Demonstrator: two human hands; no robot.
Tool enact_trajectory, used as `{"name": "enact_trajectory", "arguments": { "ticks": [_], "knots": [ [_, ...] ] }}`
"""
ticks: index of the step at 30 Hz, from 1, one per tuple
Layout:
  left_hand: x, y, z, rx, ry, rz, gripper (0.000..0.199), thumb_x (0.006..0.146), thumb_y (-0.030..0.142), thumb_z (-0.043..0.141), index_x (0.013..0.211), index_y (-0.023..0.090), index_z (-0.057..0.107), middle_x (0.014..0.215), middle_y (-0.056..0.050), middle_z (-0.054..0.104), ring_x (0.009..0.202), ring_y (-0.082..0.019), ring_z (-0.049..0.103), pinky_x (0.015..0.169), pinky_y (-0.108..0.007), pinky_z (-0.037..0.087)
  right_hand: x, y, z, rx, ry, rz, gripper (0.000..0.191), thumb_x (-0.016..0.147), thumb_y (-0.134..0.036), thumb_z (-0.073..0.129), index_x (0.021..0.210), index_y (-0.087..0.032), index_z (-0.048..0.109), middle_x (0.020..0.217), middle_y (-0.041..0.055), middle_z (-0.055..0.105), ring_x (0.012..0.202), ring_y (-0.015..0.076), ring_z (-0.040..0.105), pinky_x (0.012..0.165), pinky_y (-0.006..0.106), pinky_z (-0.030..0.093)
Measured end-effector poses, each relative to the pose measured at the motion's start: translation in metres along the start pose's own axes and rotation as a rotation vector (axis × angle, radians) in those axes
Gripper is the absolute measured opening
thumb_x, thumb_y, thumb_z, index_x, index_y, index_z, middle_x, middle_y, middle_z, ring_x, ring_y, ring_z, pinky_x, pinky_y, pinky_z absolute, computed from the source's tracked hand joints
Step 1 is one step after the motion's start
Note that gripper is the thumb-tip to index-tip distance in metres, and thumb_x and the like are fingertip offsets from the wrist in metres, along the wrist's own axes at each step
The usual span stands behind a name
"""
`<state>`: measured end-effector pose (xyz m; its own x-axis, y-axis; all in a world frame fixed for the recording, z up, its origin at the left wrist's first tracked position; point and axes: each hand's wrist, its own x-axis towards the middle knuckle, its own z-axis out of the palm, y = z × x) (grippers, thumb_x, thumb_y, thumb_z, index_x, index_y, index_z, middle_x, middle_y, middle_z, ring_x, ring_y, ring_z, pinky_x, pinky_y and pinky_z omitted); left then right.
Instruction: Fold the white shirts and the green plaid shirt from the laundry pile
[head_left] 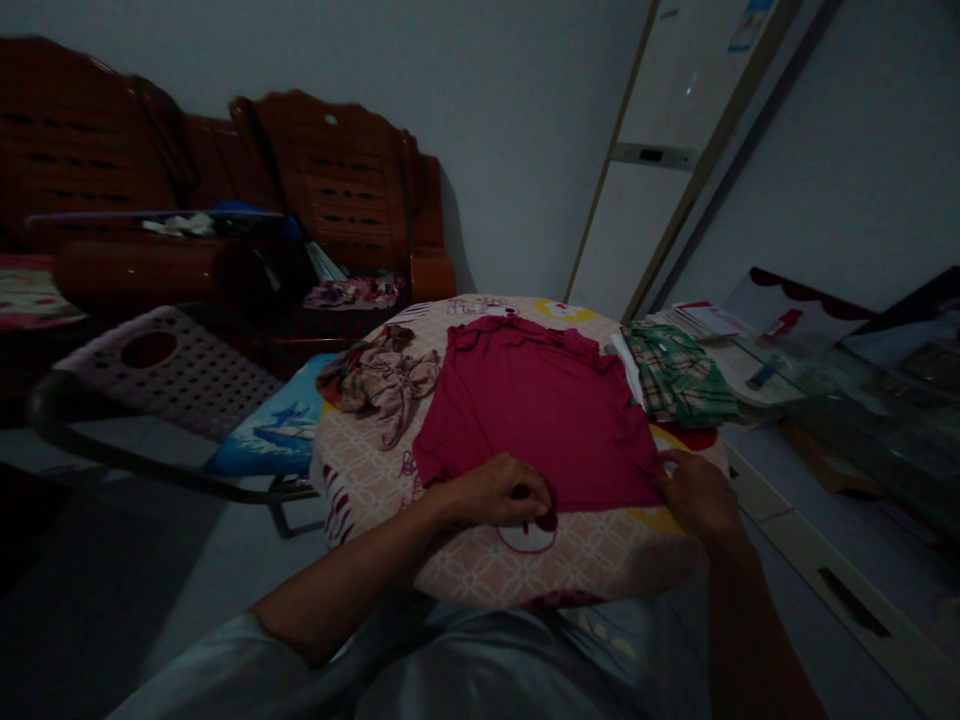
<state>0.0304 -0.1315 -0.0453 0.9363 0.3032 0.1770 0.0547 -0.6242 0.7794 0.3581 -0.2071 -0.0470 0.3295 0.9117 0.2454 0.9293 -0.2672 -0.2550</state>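
A magenta shirt (547, 420) lies spread over a round table with a patterned cloth (465, 575). My left hand (499, 490) is closed at the shirt's near edge, its fingers curled and the fingertips on the hem. At the near right corner, my right hand (697, 492) pinches the fabric between thumb and fingers. Left of the shirt sits a crumpled beige and brown garment (390, 375). A folded green plaid garment (679, 375) rests on the right side, with a white piece of cloth (628, 368) tucked beside it.
A folding chair (187, 370) with a blue printed cushion (277, 425) stands close on the left. Behind it are wooden armchairs (337, 190). To the right are a glass-topped table (847, 400) and papers (701, 318). A tall white cabinet unit (637, 220) stands against the wall.
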Motion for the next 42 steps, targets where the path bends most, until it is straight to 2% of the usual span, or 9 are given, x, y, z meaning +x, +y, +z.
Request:
{"name": "enact_trajectory", "arguments": {
  "ticks": [4,9,12,22,25,29,36,39,42],
  "knots": [
    [-0.015,-0.002,-0.025,0.192,0.305,-0.209,0.024,0.093,0.029,0.053,0.098,0.018,0.073,0.096,-0.006,0.074,0.084,-0.016,0.066,0.075,-0.022,0.045,-0.005,-0.041,-0.007,0.222,0.036,-0.137,0.033,0.078,-0.033,0.059,0.105,-0.021,0.074,0.072,0.0069,0.072,0.066,0.0224,0.065,0.061,0.031,0.043],
    [-0.06,-0.024,-0.063,0.544,0.691,-0.635,0.023,0.088,0.024,0.053,0.1,0.017,0.072,0.091,-0.008,0.074,0.084,-0.02,0.066,0.075,-0.027,0.045,-0.012,-0.095,0.01,0.568,-0.239,-0.282,0.027,0.083,-0.035,0.057,0.095,-0.018,0.074,0.07,0.0049,0.07,0.061,0.018,0.061,0.059,0.029,0.044],
    [-0.087,-0.032,-0.068,0.615,0.779,-0.821,0.024,0.086,0.024,0.054,0.103,0.017,0.069,0.091,-0.009,0.073,0.086,-0.022,0.066,0.073,-0.027,0.045,-0.013,-0.105,0.031,0.595,-0.33,-0.33,0.022,0.083,-0.034,0.058,0.09,-0.019,0.073,0.076,0.0049,0.071,0.066,0.0184,0.063,0.062,0.028,0.044],
    [-0.087,-0.04,-0.034,0.196,0.917,-0.679,0.048,0.082,0.03,0.064,0.128,0.016,0.059,0.107,-0.009,0.072,0.089,-0.02,0.067,0.077,-0.03,0.052,-0.014,-0.099,0.058,0.567,-0.351,-0.283,0.021,0.084,-0.037,0.058,0.087,-0.022,0.071,0.076,0.0038,0.072,0.07,0.0194,0.065,0.064,0.028,0.044],
    [-0.089,-0.038,-0.035,0.174,0.91,-0.621,0.037,0.082,0.026,0.063,0.118,0.017,0.066,0.111,-0.009,0.073,0.095,-0.021,0.067,0.084,-0.033,0.053,-0.015,-0.098,0.059,0.556,-0.341,-0.276,0.02,0.084,-0.037,0.058,0.088,-0.022,0.071,0.076,0.0036,0.072,0.07,0.0193,0.065,0.064,0.028,0.044],
    [-0.103,-0.029,-0.049,0.313,0.776,-0.751,0.027,0.079,0.019,0.063,0.103,0.019,0.075,0.105,-0.006,0.076,0.096,-0.023,0.069,0.093,-0.035,0.051,-0.016,-0.097,0.062,0.559,-0.337,-0.277,0.019,0.083,-0.036,0.06,0.089,-0.021,0.071,0.077,0.004,0.073,0.071,0.0194,0.066,0.064,0.029,0.044],
    [-0.122,-0.015,-0.058,0.569,0.507,-0.929,0.039,0.078,0.019,0.067,0.116,0.024,0.072,0.114,-0.006,0.073,0.106,-0.024,0.067,0.094,-0.031,0.048,-0.014,-0.095,0.068,0.545,-0.327,-0.288,0.021,0.084,-0.036,0.059,0.09,-0.021,0.072,0.079,0.004,0.073,0.071,0.0192,0.066,0.064,0.029,0.043],
    [-0.107,-0.007,-0.069,0.7,0.525,-0.967,0.028,0.084,0.026,0.064,0.109,0.02,0.074,0.108,-0.01,0.073,0.099,-0.026,0.068,0.087,-0.033,0.05,-0.014,-0.094,0.069,0.555,-0.325,-0.29,0.02,0.084,-0.036,0.059,0.09,-0.022,0.071,0.078,0.0036,0.072,0.07,0.0188,0.065,0.064,0.029,0.043],
    [-0.07,-0.007,-0.092,0.768,0.547,-0.824,0.025,0.09,0.027,0.055,0.105,0.016,0.072,0.106,-0.012,0.072,0.096,-0.024,0.067,0.086,-0.031,0.048,-0.015,-0.095,0.069,0.555,-0.321,-0.288,0.021,0.084,-0.037,0.058,0.089,-0.022,0.071,0.076,0.0035,0.071,0.069,0.0186,0.064,0.063,0.028,0.043]
  ]
}}
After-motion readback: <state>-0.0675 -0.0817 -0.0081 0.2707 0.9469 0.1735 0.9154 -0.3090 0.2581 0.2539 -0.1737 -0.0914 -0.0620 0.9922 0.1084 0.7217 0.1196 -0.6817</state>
